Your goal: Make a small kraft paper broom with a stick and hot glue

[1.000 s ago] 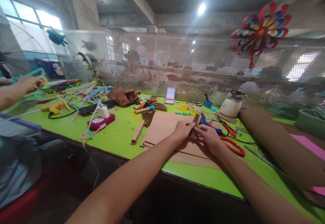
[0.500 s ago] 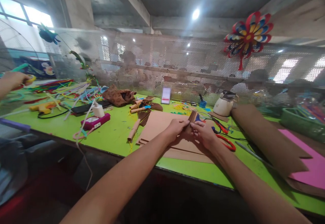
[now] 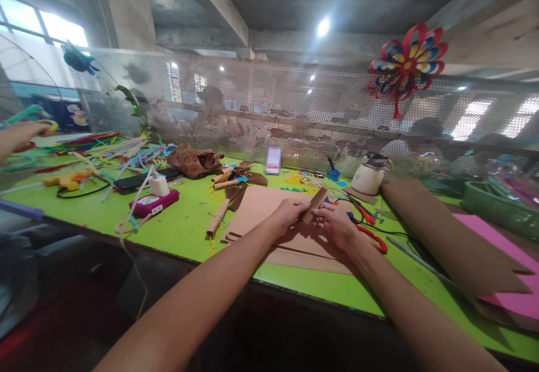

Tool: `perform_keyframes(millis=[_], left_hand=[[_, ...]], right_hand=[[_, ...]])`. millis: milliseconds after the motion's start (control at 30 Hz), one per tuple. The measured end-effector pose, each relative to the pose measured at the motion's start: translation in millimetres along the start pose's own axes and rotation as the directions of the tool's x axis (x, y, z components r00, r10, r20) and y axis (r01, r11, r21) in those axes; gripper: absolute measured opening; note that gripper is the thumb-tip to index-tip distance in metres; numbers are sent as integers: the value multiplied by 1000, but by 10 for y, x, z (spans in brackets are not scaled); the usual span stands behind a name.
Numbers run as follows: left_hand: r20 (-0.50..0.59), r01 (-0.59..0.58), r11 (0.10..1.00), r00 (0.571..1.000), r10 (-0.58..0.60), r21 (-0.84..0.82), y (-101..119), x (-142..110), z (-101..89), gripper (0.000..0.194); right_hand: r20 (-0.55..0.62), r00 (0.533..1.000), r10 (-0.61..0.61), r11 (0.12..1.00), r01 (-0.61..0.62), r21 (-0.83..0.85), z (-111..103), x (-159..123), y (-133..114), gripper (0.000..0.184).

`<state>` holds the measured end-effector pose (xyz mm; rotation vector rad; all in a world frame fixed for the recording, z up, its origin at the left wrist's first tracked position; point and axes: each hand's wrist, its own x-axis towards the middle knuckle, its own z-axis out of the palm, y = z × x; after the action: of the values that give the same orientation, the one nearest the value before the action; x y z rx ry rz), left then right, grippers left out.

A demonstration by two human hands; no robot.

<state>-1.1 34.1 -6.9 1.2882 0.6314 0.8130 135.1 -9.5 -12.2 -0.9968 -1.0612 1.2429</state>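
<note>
Between my hands is a narrow strip of pleated brown paper, tilted up to the right. My left hand pinches its left edge. The fingers of my right hand close on its right side. Beneath both hands lies a stack of brown paper sheets on the green table. Just right of my right hand are the red-orange scissor handles. Left of the stack rests a rolled brown paper piece with yellow string, beside a dark pleated fan.
A purple power strip, a yellow glue gun and many coloured strips are on the left. Another person's hand is at far left. To the right stand a white kettle, brown card and a green basket.
The pleated paper has turned slightly, and more of its side now shows between my hands. The view has shifted a little. At far left the other person's hand has moved slightly.
</note>
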Motion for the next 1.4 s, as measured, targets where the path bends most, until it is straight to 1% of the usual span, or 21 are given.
perform_keyframes(millis=[133,267,500,600,767,933,1067,1167,1233,1300,1333,1367,1400], left_hand=[[-39,35,996,999,-32,82,-16,30,-4,21],[-85,56,986,995,-43,155,-23,47,-1,21],[-88,20,984,996,-5,179,6,-2,20,26],[-86,22,981,996,-6,192,-1,-6,25,28],[-86,18,974,996,2,227,-15,1,25,24],[-122,-1,959,992,37,283,14,-14,37,23],[-152,-22,927,985,85,373,8,-18,43,25],[-179,-63,872,969,170,486,5,-17,51,24],[-200,-104,822,946,256,561,68,-30,50,20],[-222,-144,746,903,368,650,219,-64,13,14],[-238,-152,704,874,424,694,324,-90,-32,13],[-222,-140,565,822,524,814,440,-122,-101,15],[-184,-97,431,806,563,897,559,-159,-197,18]], right_hand=[[-51,999,-2,1000,1,-7,-1,16,10,16],[-111,994,8,1000,-9,-9,-2,31,22,21],[-123,992,18,1000,-19,-3,-9,38,30,19],[-139,990,7,1000,-7,0,-21,50,38,21],[-156,988,-7,1000,8,5,-27,61,53,23],[-168,985,-24,1000,25,9,-36,72,71,27],[-177,984,-26,1000,26,0,-60,93,98,31],[-177,984,-27,1000,26,-12,-57,101,129,32],[-177,984,-25,1000,22,-22,-42,99,147,32],[-177,984,-22,999,16,-33,-24,91,156,32],[-177,984,-20,999,14,-38,-17,86,157,32],[-178,984,-19,999,12,-42,-11,80,155,32],[-179,984,-19,999,11,-46,-8,75,153,32]])
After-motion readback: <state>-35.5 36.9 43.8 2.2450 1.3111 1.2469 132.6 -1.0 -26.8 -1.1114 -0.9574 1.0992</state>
